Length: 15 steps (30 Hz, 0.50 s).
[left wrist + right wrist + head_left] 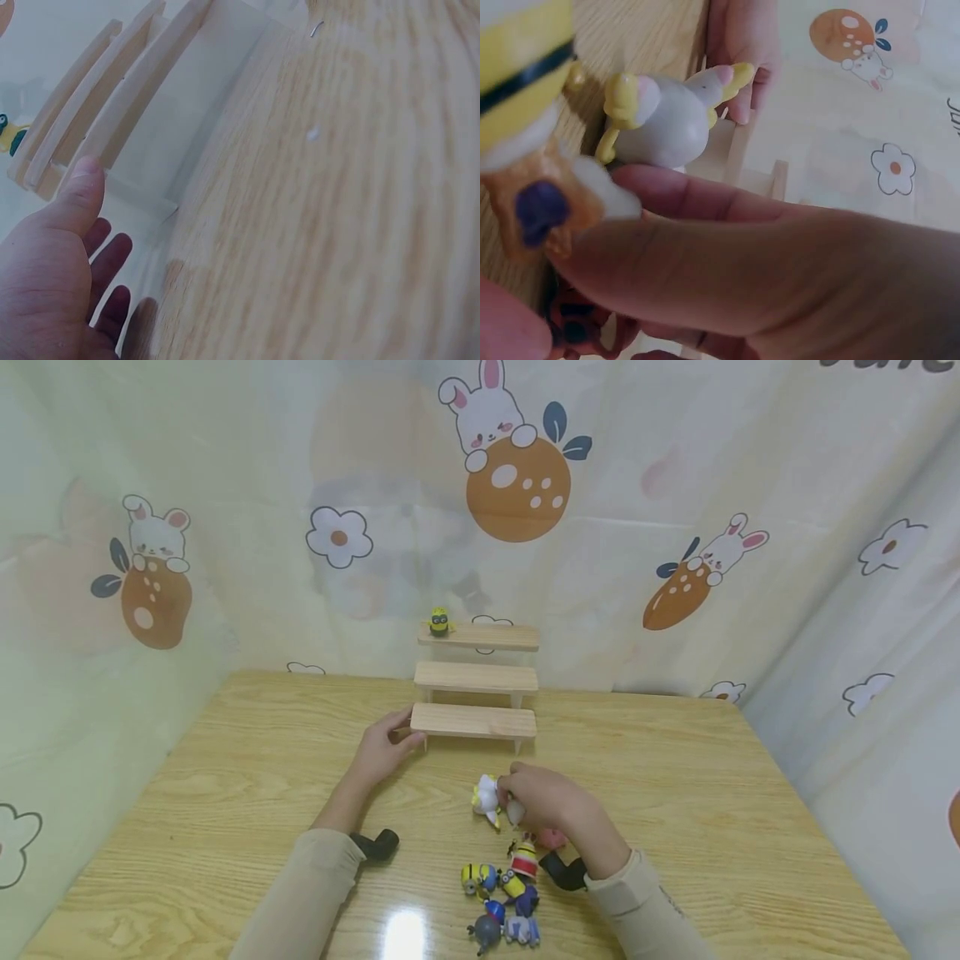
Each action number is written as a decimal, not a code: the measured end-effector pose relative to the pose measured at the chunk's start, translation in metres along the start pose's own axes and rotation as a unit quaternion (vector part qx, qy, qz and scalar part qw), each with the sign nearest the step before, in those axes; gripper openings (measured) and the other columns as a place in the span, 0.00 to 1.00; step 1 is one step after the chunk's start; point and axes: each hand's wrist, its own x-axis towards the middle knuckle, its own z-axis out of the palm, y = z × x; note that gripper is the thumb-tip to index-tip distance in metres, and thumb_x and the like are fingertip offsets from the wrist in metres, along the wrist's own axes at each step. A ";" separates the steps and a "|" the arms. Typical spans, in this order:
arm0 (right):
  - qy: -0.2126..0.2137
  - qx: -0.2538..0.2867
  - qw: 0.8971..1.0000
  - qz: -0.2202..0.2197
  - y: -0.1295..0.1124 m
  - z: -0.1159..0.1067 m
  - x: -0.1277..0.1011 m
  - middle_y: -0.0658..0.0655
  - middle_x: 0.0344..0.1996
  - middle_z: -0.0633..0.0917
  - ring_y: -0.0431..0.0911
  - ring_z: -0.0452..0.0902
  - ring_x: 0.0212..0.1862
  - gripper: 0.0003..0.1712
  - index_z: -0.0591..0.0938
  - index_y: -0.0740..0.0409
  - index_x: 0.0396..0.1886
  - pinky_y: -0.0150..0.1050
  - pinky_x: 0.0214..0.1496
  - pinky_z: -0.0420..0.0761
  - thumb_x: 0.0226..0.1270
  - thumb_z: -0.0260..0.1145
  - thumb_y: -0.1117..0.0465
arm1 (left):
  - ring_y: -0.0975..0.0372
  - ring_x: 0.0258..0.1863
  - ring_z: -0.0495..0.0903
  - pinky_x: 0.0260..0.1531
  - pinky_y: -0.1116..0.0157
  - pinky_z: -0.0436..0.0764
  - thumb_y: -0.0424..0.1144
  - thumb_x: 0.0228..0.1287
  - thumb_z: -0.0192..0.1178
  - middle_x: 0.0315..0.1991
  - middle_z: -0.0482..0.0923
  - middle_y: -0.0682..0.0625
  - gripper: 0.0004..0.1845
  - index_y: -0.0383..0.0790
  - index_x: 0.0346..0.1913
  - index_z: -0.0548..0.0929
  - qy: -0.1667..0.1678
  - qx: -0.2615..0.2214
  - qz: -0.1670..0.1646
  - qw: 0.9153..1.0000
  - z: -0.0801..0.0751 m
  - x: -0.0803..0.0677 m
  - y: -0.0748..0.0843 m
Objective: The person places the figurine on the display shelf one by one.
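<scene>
Two hands over wooden tabletop. Left hand at left end of lowest step of wooden stepped shelf; thumb tip touching shelf edge, fingers loosely straightened, lying apart beside shelf's side panel, gripping nothing. Right hand curled down over white toy figure; fingers bent and pinching figure, thumb side under its rounded grey-white body, yellow limbs and pink tip sticking out past fingertips. Figure sits just left of right fingertips, low over tabletop; touching surface or lifted — cannot tell. Close to right fingers in wrist view: yellow toy with black band and orange base, blurred, pressed near palm; held or not, unclear. Just below right wrist: cluster of small figures — yellow-and-blue ones, red-striped one, grey round one — lying on tabletop, near heel of hand. Pink figure tucked under right palm edge. Black wrist-camera mount at right cuff; second black mount at left cuff. Far beyond left fingertips, on top step: single yellow minion figure, upright, left end. Middle and lowest steps bare of figures. Beige sleeves on both arms. Rabbit-and-carrot print curtain behind shelf.
</scene>
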 end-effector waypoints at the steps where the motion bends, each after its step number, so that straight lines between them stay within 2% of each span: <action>1: 0.003 0.002 1.000 -0.004 0.001 0.001 0.001 0.47 0.29 0.72 0.41 0.66 0.30 0.17 0.80 0.49 0.31 0.35 0.34 0.71 0.52 0.64 0.77 | 0.52 0.56 0.78 0.54 0.56 0.78 0.48 0.60 0.65 0.57 0.76 0.46 0.36 0.44 0.69 0.66 0.000 0.000 0.001 1.000 0.000 0.000 0.000; 6: 0.016 0.010 1.000 -0.024 0.005 0.002 0.004 0.46 0.29 0.73 0.41 0.67 0.31 0.14 0.79 0.51 0.29 0.36 0.37 0.71 0.50 0.68 0.75 | 0.51 0.55 0.78 0.54 0.54 0.78 0.49 0.59 0.65 0.57 0.77 0.45 0.36 0.43 0.69 0.67 0.004 -0.006 0.004 1.000 0.000 -0.001 0.000; 15: -0.003 0.062 0.997 -0.041 0.014 -0.003 0.004 0.48 0.30 0.75 0.40 0.67 0.32 0.11 0.80 0.52 0.28 0.33 0.34 0.70 0.48 0.68 0.71 | 0.51 0.55 0.78 0.53 0.55 0.79 0.48 0.61 0.64 0.58 0.76 0.45 0.34 0.46 0.69 0.66 0.000 0.002 0.002 1.000 -0.001 -0.002 0.002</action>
